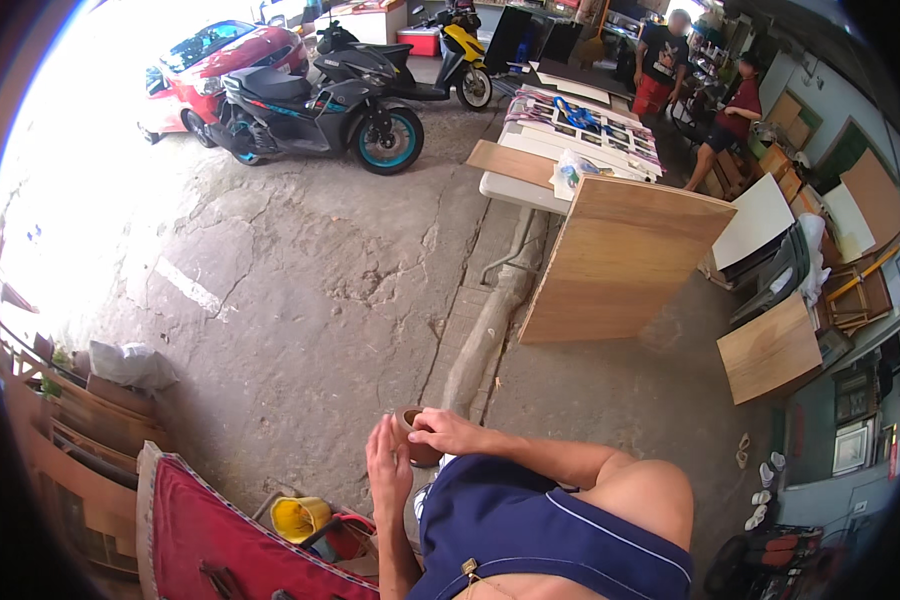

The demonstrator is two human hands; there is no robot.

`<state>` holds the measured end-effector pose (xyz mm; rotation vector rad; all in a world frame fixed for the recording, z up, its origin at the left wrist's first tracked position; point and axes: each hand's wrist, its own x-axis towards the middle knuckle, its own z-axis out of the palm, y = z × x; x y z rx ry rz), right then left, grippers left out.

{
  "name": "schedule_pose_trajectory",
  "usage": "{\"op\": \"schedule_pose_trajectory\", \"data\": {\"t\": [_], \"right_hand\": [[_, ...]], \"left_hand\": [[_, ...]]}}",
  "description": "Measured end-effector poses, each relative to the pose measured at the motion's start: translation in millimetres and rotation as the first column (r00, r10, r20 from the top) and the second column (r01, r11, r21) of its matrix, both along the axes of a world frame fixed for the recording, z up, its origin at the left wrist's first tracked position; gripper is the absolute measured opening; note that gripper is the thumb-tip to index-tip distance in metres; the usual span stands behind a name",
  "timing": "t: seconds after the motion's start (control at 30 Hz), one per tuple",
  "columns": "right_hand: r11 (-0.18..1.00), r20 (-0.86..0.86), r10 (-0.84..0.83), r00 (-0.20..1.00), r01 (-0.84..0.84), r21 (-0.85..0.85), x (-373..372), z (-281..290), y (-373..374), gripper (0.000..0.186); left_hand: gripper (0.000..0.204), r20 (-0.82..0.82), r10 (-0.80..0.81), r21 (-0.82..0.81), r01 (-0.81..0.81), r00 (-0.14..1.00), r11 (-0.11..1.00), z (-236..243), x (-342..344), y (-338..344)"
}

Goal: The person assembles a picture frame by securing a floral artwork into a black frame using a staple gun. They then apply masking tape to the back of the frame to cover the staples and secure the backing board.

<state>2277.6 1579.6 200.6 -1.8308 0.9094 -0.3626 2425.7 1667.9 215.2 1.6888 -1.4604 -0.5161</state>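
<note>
In front of my waist is a brown roll that looks like packing tape (426,454). My right hand (445,431) grips its rim, thumb and fingers closed over it. Against the roll's left side is my left hand (387,465), its fingers stretched upward and slightly blurred. Whether the left fingertips pinch a loose tape end cannot be made out.
A large plywood panel (625,265) stands upright ahead, by a table (515,190) of prints and boards. Motorcycles (315,115) and a red car (225,60) are far left. Red fabric (210,530) and a yellow bucket (298,518) lie near left. Two people (662,60) are far right.
</note>
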Motion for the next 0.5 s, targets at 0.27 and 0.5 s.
{"op": "schedule_pose_trajectory", "data": {"t": [0.27,0.5], "right_hand": [[0.999,-0.04,-0.049,0.998,0.049,-0.008,-48,-11,90,0.037],[0.989,-0.126,0.147,0.981,-0.15,-0.011,-68,-16,133,0.035]], "left_hand": [[0.024,-0.155,0.02,-0.001,-0.02,0.988,1.0,-30,-46,77],[0.028,-0.364,0.151,0.154,-0.1,0.919,0.983,-31,-79,141]]}}
